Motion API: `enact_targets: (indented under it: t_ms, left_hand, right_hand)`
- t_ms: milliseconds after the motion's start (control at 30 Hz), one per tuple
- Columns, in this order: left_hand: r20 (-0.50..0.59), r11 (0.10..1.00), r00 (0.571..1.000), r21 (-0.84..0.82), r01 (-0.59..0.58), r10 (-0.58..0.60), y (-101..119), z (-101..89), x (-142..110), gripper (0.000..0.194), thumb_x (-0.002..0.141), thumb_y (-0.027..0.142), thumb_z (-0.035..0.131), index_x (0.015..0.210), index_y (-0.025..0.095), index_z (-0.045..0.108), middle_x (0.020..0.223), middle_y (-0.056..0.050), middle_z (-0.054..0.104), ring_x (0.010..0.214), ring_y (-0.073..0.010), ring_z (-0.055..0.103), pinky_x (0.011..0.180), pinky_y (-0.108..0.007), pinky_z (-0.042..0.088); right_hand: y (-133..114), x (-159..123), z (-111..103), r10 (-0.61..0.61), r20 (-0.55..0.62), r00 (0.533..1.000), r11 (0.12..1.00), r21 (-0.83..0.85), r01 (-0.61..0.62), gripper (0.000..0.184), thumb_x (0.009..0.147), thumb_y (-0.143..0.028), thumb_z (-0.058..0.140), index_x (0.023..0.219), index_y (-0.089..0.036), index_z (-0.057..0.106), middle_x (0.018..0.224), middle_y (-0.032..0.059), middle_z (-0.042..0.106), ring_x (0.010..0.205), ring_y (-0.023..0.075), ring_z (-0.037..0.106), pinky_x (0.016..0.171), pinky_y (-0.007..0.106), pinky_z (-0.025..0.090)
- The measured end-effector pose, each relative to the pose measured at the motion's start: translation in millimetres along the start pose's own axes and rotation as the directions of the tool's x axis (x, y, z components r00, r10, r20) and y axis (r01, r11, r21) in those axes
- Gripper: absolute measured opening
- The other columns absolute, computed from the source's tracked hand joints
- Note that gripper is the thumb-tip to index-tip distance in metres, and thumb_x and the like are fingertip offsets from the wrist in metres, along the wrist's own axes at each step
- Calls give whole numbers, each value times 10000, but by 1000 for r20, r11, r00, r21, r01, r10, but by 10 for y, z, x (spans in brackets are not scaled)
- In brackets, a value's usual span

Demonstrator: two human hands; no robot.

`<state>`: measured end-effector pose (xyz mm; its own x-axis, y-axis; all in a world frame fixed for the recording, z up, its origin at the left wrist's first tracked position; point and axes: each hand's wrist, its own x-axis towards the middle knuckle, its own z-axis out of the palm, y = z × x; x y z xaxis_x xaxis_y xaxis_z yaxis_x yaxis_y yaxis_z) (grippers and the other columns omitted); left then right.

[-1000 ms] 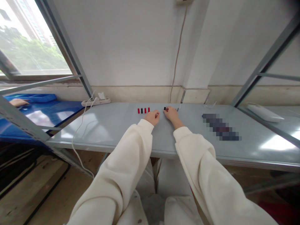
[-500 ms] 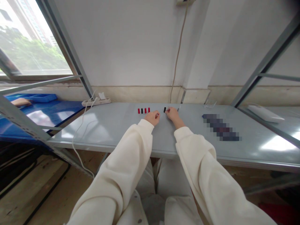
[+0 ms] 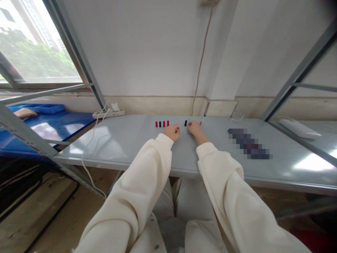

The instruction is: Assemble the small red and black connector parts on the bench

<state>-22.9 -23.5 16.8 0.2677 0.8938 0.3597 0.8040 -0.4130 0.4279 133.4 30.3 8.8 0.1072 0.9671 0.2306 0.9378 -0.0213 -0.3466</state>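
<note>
On the grey metal table point(image 3: 118, 147), a short row of small upright cylinders stands: three red point(image 3: 163, 123) and one black point(image 3: 159, 124). A separate black cylinder point(image 3: 185, 123) stands a little to the right. My left hand point(image 3: 171, 132) rests just in front of the row, its fingers curled, and any small item in them is too small to make out. My right hand point(image 3: 195, 128) lies right of the lone black cylinder, with a small red piece point(image 3: 189, 123) seemingly pinched at its fingertips. White sleeves cover both forearms.
A white power strip point(image 3: 108, 113) and its cord lie at the table's back left. A pixelated object point(image 3: 249, 143) lies to the right. Left, beyond a metal shelf upright point(image 3: 23, 135), a person's hand point(image 3: 25, 112) lies near a blue tray point(image 3: 39, 108).
My right hand has slid slightly to the right, away from the lone black cylinder. My left hand has barely moved, and the view has shifted slightly.
</note>
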Motion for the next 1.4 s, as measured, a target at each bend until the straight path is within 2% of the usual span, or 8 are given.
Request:
enact_targets:
  t_ms: [200, 400, 533, 733, 900, 1067, 1233, 1400]
  left_hand:
    - [-9, 1000, 1000, 0, 18, -18, 4, -14, -7, 171, 775, 238, 422, 856, 198, 567, 741, -27, 634, 749, -159, 580, 713, -276, 436]
    - [-89, 974, 972, 40, 223, -219, -8, -93, -2, 256, 777, 202, 397, 1000, 182, 521, 824, -79, 633, 814, -195, 589, 736, -310, 436]
    - [-149, 954, 948, 66, 294, -282, -35, -123, -10, 396, 784, 199, 384, 1179, 175, 404, 873, -112, 627, 827, -224, 597, 746, -329, 430]
    - [-97, 945, 951, 116, 305, -295, -47, -119, -27, 566, 797, 229, 382, 1335, 194, 212, 924, -146, 618, 856, -258, 596, 785, -381, 415]
    - [-76, 940, 950, 143, 310, -302, -38, -106, -27, 608, 808, 268, 387, 1361, 202, 142, 949, -155, 611, 882, -260, 590, 799, -389, 408]
    - [-71, 930, 946, 173, 324, -317, -56, -84, -2, 557, 816, 268, 379, 1343, 204, 211, 1016, -153, 592, 917, -247, 578, 797, -366, 415]
    - [-128, 940, 947, 138, 312, -295, -121, -76, 55, 361, 824, 210, 356, 1177, 212, 429, 1103, -128, 551, 924, -213, 576, 773, -327, 424]
    - [-189, 968, 953, -133, 213, -236, -143, -19, 107, 182, 805, 173, 411, 960, 193, 503, 904, -54, 630, 852, -136, 580, 775, -282, 429]
  right_hand:
    - [2, -6, 3, -2, -3, 1000, 1000, 7, 2, 246, 761, -146, 477, 947, -76, 622, 1006, 172, 616, 980, 220, 555, 835, 281, 398]
    - [-13, -86, -49, 44, 0, 999, 999, 25, -44, 331, 750, -174, 527, 1053, -38, 534, 1057, 209, 578, 1018, 252, 534, 838, 305, 401]
    - [-54, -189, -106, 65, -18, 998, 998, 23, -64, 387, 736, -169, 542, 1097, -54, 466, 1068, 216, 564, 1011, 256, 537, 810, 310, 414]
    - [-195, -431, -235, 62, -5, 998, 998, -15, -62, 423, 761, -239, 510, 1127, -57, 398, 1020, 228, 574, 969, 287, 553, 760, 351, 423]
    - [-302, -576, -285, 27, -2, 1000, 1000, 11, -27, 356, 785, -307, 482, 1073, -102, 443, 971, 184, 600, 943, 279, 564, 751, 346, 422]
    - [-319, -595, -256, -36, 13, 999, 999, 20, 35, 265, 802, -307, 463, 999, -133, 492, 963, 160, 605, 945, 253, 563, 761, 329, 415]
    - [-318, -583, -226, -52, 11, 999, 998, 30, 51, 246, 804, -306, 461, 974, -137, 518, 952, 149, 612, 932, 243, 565, 760, 323, 413]
    - [-332, -564, -208, -28, 2, 1000, 997, 75, 28, 350, 855, -399, 352, 958, -125, 542, 934, 168, 616, 929, 242, 566, 759, 315, 407]
